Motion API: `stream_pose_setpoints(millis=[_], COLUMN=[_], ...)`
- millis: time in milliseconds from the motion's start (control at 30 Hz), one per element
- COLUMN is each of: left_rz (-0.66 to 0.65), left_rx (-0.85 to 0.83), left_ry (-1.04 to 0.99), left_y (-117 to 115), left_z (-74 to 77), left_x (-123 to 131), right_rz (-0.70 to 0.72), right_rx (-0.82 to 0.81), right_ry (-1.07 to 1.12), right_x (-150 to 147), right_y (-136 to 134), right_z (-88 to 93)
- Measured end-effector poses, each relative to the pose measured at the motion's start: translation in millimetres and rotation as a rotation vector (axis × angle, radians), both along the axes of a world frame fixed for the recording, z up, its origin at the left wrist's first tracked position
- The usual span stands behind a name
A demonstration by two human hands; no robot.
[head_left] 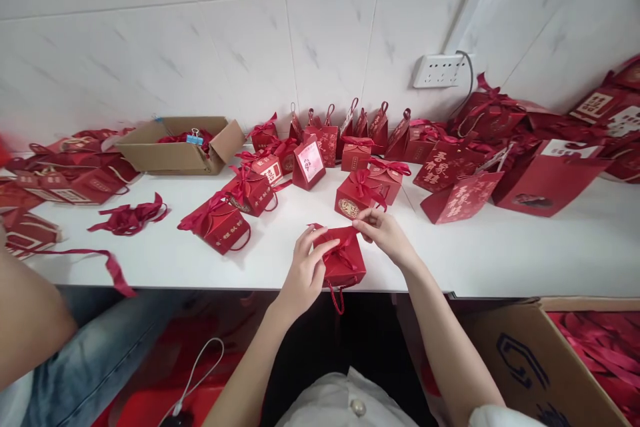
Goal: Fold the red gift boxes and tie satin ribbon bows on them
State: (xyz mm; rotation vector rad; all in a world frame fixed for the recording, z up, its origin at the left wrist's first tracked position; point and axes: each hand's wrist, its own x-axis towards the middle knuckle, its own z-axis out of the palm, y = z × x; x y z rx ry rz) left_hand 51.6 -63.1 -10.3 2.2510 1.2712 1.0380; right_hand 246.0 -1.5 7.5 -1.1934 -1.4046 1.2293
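A small red gift box (354, 260) with a twisted cord handle (339, 300) sits at the table's front edge, directly before me. Tied on its top is a red ribbon (341, 255). My left hand (306, 273) lies at the box's left side, its fingers closed on the ribbon near the bow, with one finger reaching over the lid. At the far right corner of the lid, my right hand (384, 235) pinches with thumb and forefinger what looks like a ribbon end; the fingertips partly cover it.
Finished-looking bowed boxes (220, 223) stand left and behind. Larger red bags (545, 180) crowd the right. A cardboard tray (170, 153) and loose ribbon (131, 215) lie left. A co-worker's arm (35, 307) is at far left. A carton (530, 353) of ribbon stands below right.
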Motion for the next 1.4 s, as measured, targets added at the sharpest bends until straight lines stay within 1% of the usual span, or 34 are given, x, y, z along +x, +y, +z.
stream_pose_setpoints(millis=[100,167,233,267,333,367,400,467,500,567,633,700,733,833,867,900,933,1000,1067,1167,1233,1300,1400], left_rz=[-0.081,-0.093,-0.081,-0.072,-0.054,-0.045,-0.037,-0.027,-0.028,-0.045,-0.052,-0.016,0.03,0.258,0.31,0.33,0.316,0.233,0.169,0.099,0.059,0.035,0.009], left_rx=[-0.027,-0.059,-0.085,-0.096,-0.118,-0.128,-0.138,-0.154,-0.16,-0.172,-0.174,-0.155,-0.136,-0.103,-0.137,-0.2,-0.282,-0.441,-0.531,-0.596,-0.626,-0.643,-0.649], left_ry=[0.089,0.118,0.121,0.118,0.107,0.099,0.09,0.073,0.064,0.045,0.012,-0.047,-0.089,-0.204,-0.221,-0.232,-0.248,-0.318,-0.432,-0.597,-0.701,-0.783,-0.834], left_y=[3.2,5.3,6.6,7.0,7.2,7.1,7.1,7.3,7.5,8.1,8.1,7.0,6.0,1.7,0.2,-1.1,-2.1,-2.9,-2.1,1.5,4.2,6.5,8.6], left_z=[4.8,7.8,9.0,9.0,7.8,6.9,6.1,5.1,4.8,4.7,4.1,2.5,1.5,-0.8,-0.8,-0.3,0.4,1.8,1.5,-4.0,-9.6,-14.3,-18.0], left_x=[-2.1,-3.3,-4.3,-4.8,-5.8,-6.3,-6.7,-7.1,-7.1,-6.5,-5.5,-4.3,-3.8,-3.3,-3.6,-4.0,-4.4,-5.4,-6.3,-7.0,-7.0,-6.5,-5.3], right_rz=[0.005,0.038,0.019,-0.027,-0.128,-0.144,-0.111,0.044,0.092,0.119,0.073,0.01,-0.024,-0.11,-0.134,-0.157,-0.181,-0.219,-0.222,-0.18,-0.149,-0.128,-0.136], right_rx=[0.159,0.235,0.3,0.344,0.431,0.464,0.472,0.45,0.439,0.428,0.415,0.381,0.351,0.204,0.148,0.095,0.049,-0.022,-0.095,-0.212,-0.269,-0.302,-0.317], right_ry=[-0.101,-0.207,-0.317,-0.36,-0.404,-0.408,-0.401,-0.406,-0.415,-0.411,-0.366,-0.307,-0.282,-0.183,-0.141,-0.098,-0.059,0.015,0.129,0.346,0.451,0.516,0.564], right_x=[-14.7,-24.1,-29.1,-28.9,-23.2,-18.3,-12.9,-3.5,-0.7,-0.2,-4.9,-11.0,-13.6,-18.7,-19.6,-20.4,-21.0,-21.9,-22.5,-21.9,-20.5,-19.0,-17.9], right_y=[21.3,34.2,39.5,37.7,23.9,12.8,0.1,-25.5,-36.3,-50.7,-55.4,-53.7,-52.0,-48.1,-47.6,-47.3,-47.2,-47.2,-46.9,-45.8,-44.4,-42.8,-40.9], right_z=[6.3,8.7,10.7,11.7,13.5,14.1,14.4,13.2,11.7,7.0,1.6,-2.8,-4.4,-7.9,-9.0,-10.1,-11.2,-13.0,-13.9,-15.0,-17.2,-20.8,-26.0])
